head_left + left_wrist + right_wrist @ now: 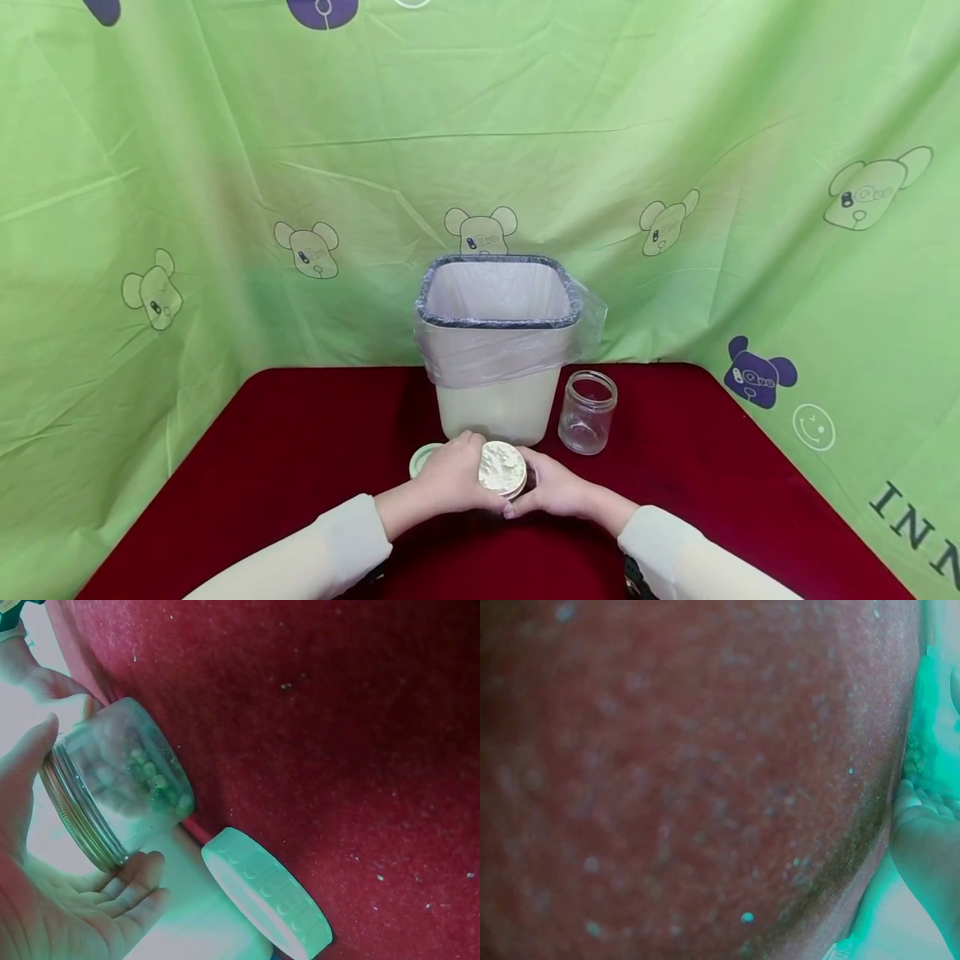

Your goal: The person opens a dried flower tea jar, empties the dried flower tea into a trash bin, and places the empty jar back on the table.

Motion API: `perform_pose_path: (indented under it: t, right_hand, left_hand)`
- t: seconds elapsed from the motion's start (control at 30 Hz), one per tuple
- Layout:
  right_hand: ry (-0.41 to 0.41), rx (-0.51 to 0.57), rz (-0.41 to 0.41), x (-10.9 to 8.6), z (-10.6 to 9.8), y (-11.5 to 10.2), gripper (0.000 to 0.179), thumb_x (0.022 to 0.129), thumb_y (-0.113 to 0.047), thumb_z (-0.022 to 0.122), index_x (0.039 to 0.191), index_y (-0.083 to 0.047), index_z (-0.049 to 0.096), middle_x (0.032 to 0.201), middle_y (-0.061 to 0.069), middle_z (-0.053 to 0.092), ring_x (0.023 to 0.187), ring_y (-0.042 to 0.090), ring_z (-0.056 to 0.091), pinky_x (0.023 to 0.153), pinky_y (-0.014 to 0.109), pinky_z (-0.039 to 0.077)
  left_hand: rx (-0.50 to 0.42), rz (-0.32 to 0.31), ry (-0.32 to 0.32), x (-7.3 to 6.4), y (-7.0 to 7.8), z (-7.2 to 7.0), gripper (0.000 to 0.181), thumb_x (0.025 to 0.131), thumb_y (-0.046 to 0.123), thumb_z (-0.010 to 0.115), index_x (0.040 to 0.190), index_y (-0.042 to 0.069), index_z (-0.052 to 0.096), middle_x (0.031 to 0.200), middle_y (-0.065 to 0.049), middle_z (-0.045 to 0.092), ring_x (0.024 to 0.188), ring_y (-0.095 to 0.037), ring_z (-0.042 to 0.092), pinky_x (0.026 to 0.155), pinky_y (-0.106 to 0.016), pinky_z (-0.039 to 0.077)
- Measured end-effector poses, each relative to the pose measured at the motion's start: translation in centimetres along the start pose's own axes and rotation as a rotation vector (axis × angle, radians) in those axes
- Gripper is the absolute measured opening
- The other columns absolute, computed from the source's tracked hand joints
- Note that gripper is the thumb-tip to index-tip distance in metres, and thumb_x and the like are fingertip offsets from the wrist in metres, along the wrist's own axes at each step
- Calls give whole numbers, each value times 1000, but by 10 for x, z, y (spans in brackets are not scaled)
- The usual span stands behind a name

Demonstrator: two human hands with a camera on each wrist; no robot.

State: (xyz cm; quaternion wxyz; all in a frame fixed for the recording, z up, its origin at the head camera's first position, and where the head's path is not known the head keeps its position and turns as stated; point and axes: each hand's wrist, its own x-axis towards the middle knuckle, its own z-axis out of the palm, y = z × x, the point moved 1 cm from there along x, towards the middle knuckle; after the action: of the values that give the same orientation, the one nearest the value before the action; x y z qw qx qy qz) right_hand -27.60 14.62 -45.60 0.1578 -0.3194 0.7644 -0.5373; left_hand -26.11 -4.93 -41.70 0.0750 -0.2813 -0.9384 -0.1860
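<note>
Both cream sleeves enter from the bottom edge of the head view, hands meeting at table centre. Left hand (450,479) curls round a jar (502,469) tipped on its side, mouth toward the camera, pale crumbly contents showing at the opening. Right hand (553,487) grips the jar's other side, fingers wrapped on it. Left wrist view: glass jar (124,784) with a threaded metal-looking neck, greenish lumps inside, fingers (131,889) cupped under it, thumb above. Jar sits just in front of the bin, low over the table; can't tell if it touches the cloth.

Pale green lid (423,456) lies flat on the table just left of the left hand; in the left wrist view the lid (266,892) shows a ribbed edge, close beside the jar.

White bin (495,400) with a clear liner folded over a dark rim stands behind the hands. Empty glass jar (587,412), upright, no lid, just right of the bin.

Writing: only partial dark letters "INN" (911,525) on the backdrop at lower right, cut off by the frame. No label readable on either jar or the lid.

Surface: dark red felt-like tablecloth (285,467), specked with lint in the wrist views. Backdrop: light green creased sheet (225,150) printed with cartoon bear heads, some purple, plus a smiley. Right wrist view mostly blurred red cloth, fingers at the edge.
</note>
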Motion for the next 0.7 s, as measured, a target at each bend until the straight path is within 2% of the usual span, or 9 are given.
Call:
perform_pose_path:
  t: [0.3, 0.4, 0.53, 0.7]
  right_hand:
    - [2, -11, -7, 0, 0, 2, 69, 71, -4, 84, 131, 2, 48, 118, 4, 61, 109, 14, 56, 94, 23, 43]
    - [2, -9, -7, 1, -1, 3, 70, 71, -3, 84, 131, 1, 48, 119, 5, 61, 111, 14, 56, 94, 23, 43]
    - [1, -2, -5, 1, -1, 2, 71, 71, -3, 84, 132, 1, 47, 121, 5, 60, 113, 15, 55, 95, 23, 42]
    - [1, -23, 8, 0, -1, 0, 73, 71, -5, 84, 134, 1, 47, 124, 5, 59, 116, 16, 53, 97, 23, 40]
  left_hand:
    - [50, 31, 43, -1, -2, 0, 76, 55, 66, 83, 97, 7, 58, 82, 5, 51, 71, -10, 51, 64, -28, 49]
    - [47, 34, 33, -1, -3, -2, 82, 54, 68, 82, 103, 6, 59, 85, 4, 53, 75, -11, 54, 66, -28, 50]
    - [-10, 33, -8, 0, -6, -6, 93, 56, 68, 82, 116, 2, 57, 96, 1, 58, 87, -14, 58, 76, -31, 51]
    - [-168, 36, -119, 3, -11, -11, 95, 59, 60, 86, 128, 4, 53, 111, -1, 57, 100, -13, 56, 86, -32, 49]
